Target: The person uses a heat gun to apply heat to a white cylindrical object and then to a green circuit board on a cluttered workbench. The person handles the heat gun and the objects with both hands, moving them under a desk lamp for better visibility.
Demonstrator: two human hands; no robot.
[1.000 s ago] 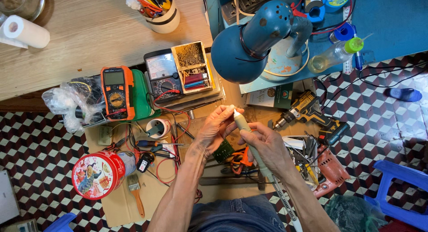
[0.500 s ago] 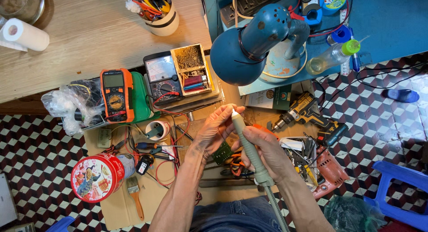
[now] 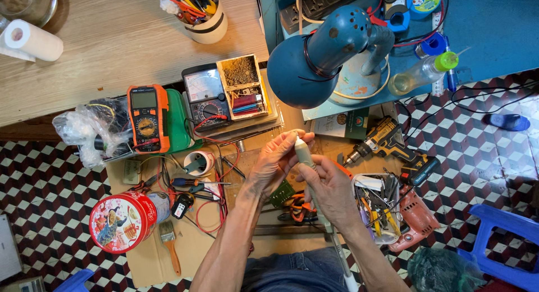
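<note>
My right hand (image 3: 328, 191) grips the shaft of a long pale pen-shaped tool (image 3: 304, 153) that runs from my lap up to its tip. My left hand (image 3: 275, 160) curls around the tool's upper end, fingertips at the tip. Both hands hover over a cardboard sheet (image 3: 193, 244) on the floor, above a small green circuit board (image 3: 282, 194) and orange-handled pliers (image 3: 297, 210). A cable runs down from the tool's lower end toward my knees.
A blue desk lamp (image 3: 314, 59) hangs just beyond my hands. An orange multimeter (image 3: 147, 117), an analog meter (image 3: 203, 97) and a parts box (image 3: 242, 85) lie left. A cordless drill (image 3: 387, 143), a tool tray (image 3: 377, 205), a round red tin (image 3: 120, 222) and a brush (image 3: 168, 244) surround me.
The tool has swung more upright, its tip raised toward the lamp. My left hand has closed further around the tip. My right hand slid slightly lower on the shaft.
</note>
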